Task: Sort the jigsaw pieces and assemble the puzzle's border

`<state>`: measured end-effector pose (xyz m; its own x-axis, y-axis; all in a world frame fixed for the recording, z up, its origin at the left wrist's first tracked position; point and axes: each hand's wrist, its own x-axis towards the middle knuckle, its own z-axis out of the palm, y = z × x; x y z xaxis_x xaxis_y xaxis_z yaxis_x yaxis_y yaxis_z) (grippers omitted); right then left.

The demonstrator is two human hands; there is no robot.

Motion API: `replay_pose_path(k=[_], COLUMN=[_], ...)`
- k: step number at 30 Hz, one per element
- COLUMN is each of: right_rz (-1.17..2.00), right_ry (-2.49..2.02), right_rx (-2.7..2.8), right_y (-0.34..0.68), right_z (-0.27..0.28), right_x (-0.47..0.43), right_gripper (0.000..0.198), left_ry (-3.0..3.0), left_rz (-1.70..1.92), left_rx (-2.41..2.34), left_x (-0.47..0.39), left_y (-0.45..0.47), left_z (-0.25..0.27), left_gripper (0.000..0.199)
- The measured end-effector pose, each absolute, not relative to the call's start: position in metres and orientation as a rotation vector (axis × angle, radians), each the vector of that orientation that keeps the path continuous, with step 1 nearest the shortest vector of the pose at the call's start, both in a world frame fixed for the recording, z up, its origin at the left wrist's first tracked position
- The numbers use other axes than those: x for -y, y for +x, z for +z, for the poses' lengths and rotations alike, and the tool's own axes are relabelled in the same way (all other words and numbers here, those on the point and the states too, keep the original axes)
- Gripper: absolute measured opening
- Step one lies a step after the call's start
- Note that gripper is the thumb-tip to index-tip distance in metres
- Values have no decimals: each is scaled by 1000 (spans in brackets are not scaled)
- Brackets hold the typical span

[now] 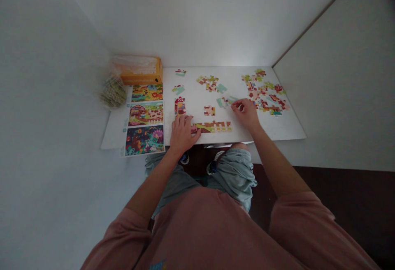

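My left hand (182,135) lies flat with its fingers stretched over the corner where two joined strips of jigsaw meet. One strip, the red barn pieces (180,105), runs up from my fingertips. The other, a bottom row with a white fence (217,127), extends right from my thumb. My right hand (246,113) is pinched on a puzzle piece (233,99) in pale green, partly covered by the fingertips. Just left of it lies another pale green piece (222,102). A brown-and-white patched piece (209,110) sits above the fence row.
Loose pieces are heaped (267,95) at the table's right, with a smaller cluster (210,83) at the back middle. A picture sheet (145,114) with three scenes lies at left, overhanging the front edge. Behind it stand an orange tissue box (142,70) and a clear bag (113,91). Walls enclose the table.
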<state>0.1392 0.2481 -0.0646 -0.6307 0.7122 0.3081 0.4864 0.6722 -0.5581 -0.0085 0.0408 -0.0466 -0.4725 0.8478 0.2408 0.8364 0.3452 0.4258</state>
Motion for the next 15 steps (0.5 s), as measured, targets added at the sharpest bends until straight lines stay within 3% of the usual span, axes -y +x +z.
replay_pose_path(k=[15], right_rz=[519], right_ry=[-978], right_rx=[2460], right_y=[155], right_z=[-71], right_x=[-235], right_gripper=[17], left_ry=[1558], left_rz=[862], left_rx=[-2524], left_x=[-38], left_y=[-8], left_z=[-44], left_gripper=[39])
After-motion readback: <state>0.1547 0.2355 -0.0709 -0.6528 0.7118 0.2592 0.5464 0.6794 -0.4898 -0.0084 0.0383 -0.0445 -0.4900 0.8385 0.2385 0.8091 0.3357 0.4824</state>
